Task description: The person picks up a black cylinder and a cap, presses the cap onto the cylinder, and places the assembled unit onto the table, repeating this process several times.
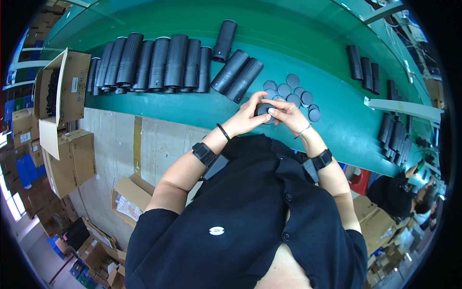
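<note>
At the near edge of the green table, both my hands close round one round black cap-like piece (263, 110). Whether a longer body continues beneath it is hidden by the fingers. My left hand (246, 117) grips its left side, thumb along the near rim and fingers curled over the far side. From the right, my right hand (289, 115) presses with its thumb on the piece. Just beyond the hands lie several loose dark grey discs (284, 90), some overlapping. Two black textured cylinders (244, 79) lie slanted to the left of the discs.
A row of black cylinders (153, 63) lies along the left of the green table (178, 108); another cylinder (224, 41) is beyond. More cylinders (366, 72) lie right, past a pale metal bar (404, 108). Cardboard boxes (72, 89) stand left. Another person (392, 192) is at lower right.
</note>
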The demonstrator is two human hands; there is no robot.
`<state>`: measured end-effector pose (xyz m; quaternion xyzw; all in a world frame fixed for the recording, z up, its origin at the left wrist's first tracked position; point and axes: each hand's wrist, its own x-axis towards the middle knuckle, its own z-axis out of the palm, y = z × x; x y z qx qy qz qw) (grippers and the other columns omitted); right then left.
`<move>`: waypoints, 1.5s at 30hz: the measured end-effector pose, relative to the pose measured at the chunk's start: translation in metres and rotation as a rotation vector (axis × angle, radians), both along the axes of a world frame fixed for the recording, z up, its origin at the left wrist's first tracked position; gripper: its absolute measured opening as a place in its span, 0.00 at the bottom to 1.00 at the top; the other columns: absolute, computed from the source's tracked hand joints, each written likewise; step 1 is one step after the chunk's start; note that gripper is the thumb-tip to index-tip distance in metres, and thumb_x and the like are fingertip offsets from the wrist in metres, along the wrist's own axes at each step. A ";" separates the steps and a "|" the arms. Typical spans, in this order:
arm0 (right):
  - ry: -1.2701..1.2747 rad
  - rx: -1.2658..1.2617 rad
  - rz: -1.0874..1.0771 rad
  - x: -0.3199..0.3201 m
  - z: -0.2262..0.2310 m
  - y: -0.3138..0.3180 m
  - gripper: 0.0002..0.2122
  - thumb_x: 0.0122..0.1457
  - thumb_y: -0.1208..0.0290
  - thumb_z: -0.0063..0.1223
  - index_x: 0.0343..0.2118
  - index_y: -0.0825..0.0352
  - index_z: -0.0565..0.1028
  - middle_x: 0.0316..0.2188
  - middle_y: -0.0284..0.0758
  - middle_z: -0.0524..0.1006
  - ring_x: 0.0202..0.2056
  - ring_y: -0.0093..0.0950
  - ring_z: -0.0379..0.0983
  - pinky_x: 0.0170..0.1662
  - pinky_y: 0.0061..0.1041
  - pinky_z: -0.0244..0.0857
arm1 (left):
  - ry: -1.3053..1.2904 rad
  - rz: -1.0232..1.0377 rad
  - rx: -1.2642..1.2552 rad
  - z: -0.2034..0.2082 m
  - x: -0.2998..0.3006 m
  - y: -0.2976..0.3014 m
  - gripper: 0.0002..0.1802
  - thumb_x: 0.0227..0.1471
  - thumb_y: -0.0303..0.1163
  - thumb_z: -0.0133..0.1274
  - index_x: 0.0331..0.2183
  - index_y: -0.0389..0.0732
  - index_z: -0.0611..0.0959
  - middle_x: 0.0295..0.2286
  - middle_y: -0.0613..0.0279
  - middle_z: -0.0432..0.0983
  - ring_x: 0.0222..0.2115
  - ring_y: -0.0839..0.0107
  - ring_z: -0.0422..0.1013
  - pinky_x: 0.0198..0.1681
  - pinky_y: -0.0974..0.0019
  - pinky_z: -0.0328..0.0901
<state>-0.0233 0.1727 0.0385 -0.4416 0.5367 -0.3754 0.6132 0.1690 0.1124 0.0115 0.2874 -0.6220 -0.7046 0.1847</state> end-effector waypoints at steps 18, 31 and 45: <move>-0.311 0.298 -0.071 0.002 -0.004 -0.010 0.13 0.57 0.68 0.58 0.47 0.56 0.79 0.23 0.31 0.78 0.16 0.17 0.71 0.22 0.17 0.70 | 0.014 0.083 0.166 0.017 -0.011 -0.006 0.44 0.43 0.26 0.61 0.59 0.42 0.57 0.44 0.56 0.68 0.45 0.70 0.67 0.46 0.68 0.66; 0.022 -0.119 -0.082 -0.079 -0.042 0.022 0.44 0.49 0.64 0.66 0.64 0.69 0.48 0.58 0.42 0.61 0.58 0.31 0.58 0.59 0.30 0.55 | 0.157 0.472 0.529 0.017 -0.065 -0.067 0.24 0.57 0.48 0.51 0.50 0.46 0.74 0.40 0.59 0.74 0.44 0.67 0.68 0.54 0.59 0.58; 0.790 0.085 -0.740 -0.237 -0.073 -0.118 0.36 0.47 0.65 0.64 0.58 0.54 0.55 0.44 0.53 0.71 0.47 0.51 0.69 0.51 0.44 0.64 | -1.032 0.394 -0.785 -0.064 -0.043 -0.255 0.51 0.47 0.44 0.60 0.61 0.35 0.49 0.44 0.32 0.70 0.46 0.39 0.68 0.51 0.50 0.63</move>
